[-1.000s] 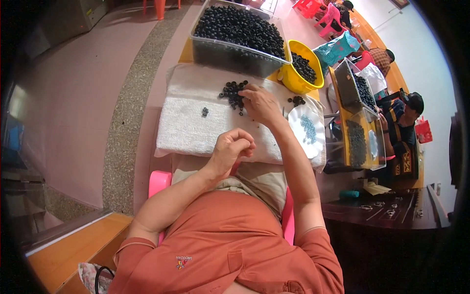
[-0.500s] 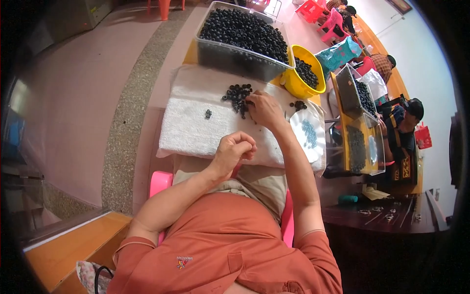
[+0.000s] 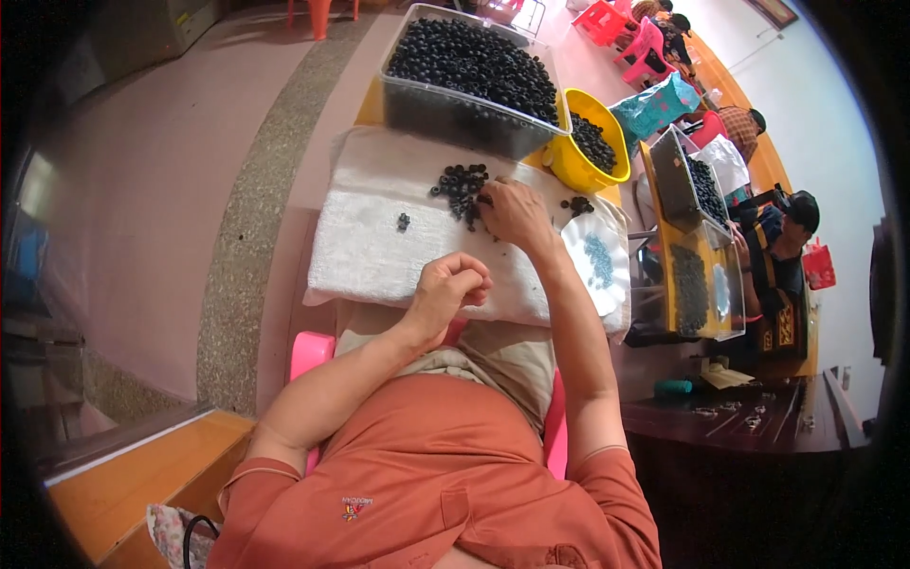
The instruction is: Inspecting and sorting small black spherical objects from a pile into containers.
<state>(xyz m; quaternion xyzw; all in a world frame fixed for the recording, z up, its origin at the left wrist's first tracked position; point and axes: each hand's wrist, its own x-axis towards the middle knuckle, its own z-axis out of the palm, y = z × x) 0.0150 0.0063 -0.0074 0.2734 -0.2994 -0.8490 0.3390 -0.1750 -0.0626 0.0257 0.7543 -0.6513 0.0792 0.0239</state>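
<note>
On the white towel (image 3: pixel 365 251), a loose pile of small black ring-shaped parts (image 3: pixel 462 185) lies in front of me. My right hand (image 3: pixel 517 212) reaches to the pile's right edge, its fingertips bent down and pressed together among the parts; what they pinch is hidden. My left hand (image 3: pixel 453 289) hovers closed over the towel's near edge, fingers curled against the thumb, and anything inside is out of sight. A small dark cluster (image 3: pixel 404 221) sits apart on the towel's left. Right of my right hand rests a white plate (image 3: pixel 612 296) with tiny light-blue pieces (image 3: pixel 598 259).
Behind the towel stands a clear plastic bin (image 3: pixel 455 128) full of black parts, beside a yellow basket (image 3: pixel 569 163) holding more. A smaller black group (image 3: pixel 577 205) lies near the plate. To the right, a person (image 3: pixel 791 232) sits by further clear bins (image 3: pixel 706 275).
My right hand has shifted slightly to the right along the pile's edge. The left hand has barely moved, staying closed.
</note>
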